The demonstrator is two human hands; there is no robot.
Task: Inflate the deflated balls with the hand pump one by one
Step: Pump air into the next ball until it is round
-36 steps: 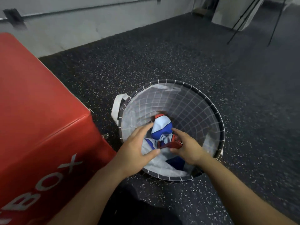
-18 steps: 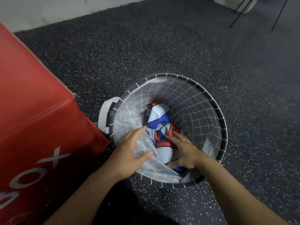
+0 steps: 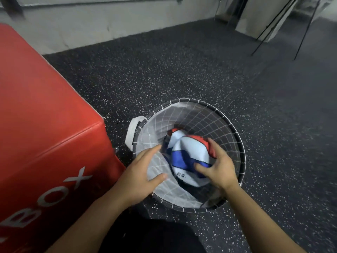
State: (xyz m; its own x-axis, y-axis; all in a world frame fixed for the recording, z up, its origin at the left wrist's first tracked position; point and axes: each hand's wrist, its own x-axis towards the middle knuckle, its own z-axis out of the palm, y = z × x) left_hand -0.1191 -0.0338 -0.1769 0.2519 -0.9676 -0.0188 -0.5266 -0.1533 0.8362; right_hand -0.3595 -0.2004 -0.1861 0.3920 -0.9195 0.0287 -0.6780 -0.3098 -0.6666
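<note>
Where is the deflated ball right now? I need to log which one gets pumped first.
In the head view, the deflated ball sits inside the mesh basket on the floor, gripped by the right hand, right of the red box.

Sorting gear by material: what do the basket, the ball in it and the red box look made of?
Basket: seemingly white mesh fabric with a dark, stitched rim. Deflated ball: smooth, slightly glossy panels, likely synthetic leather or rubber; it creases. Red box: apparently padded vinyl, sheen and seamed edge.

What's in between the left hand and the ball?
In the head view, only the basket's white mesh lining separates the left hand from the ball.
</note>
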